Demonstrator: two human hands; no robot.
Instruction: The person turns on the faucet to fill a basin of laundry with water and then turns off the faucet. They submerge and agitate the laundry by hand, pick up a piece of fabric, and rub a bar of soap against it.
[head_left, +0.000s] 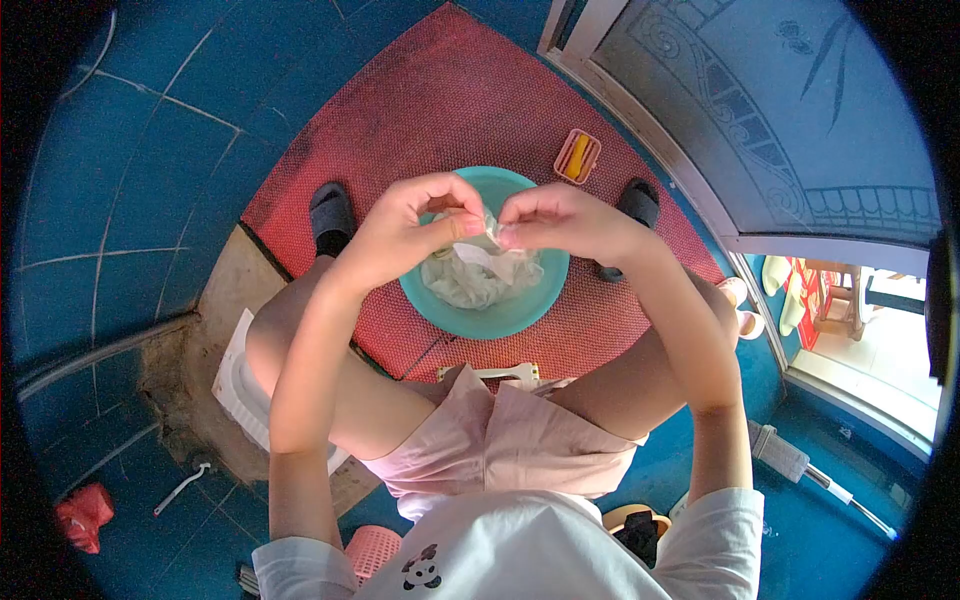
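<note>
A turquoise basin stands on the red mat between my feet, with wet-looking white cloth bunched inside it. Over the basin, my left hand pinches a small part of the white cloth between thumb and fingers. Facing it, my right hand is closed on the same cloth, its fingertips close to the left ones. A strip of fabric seems to run from the fingertips down to the heap. The exact part being pinched is mostly hidden by my fingers.
A pink soap dish with a yellow bar lies on the red mat beyond the basin. A squat toilet is at left, a glass door at right. Behind me are a pink basket and a long-handled brush.
</note>
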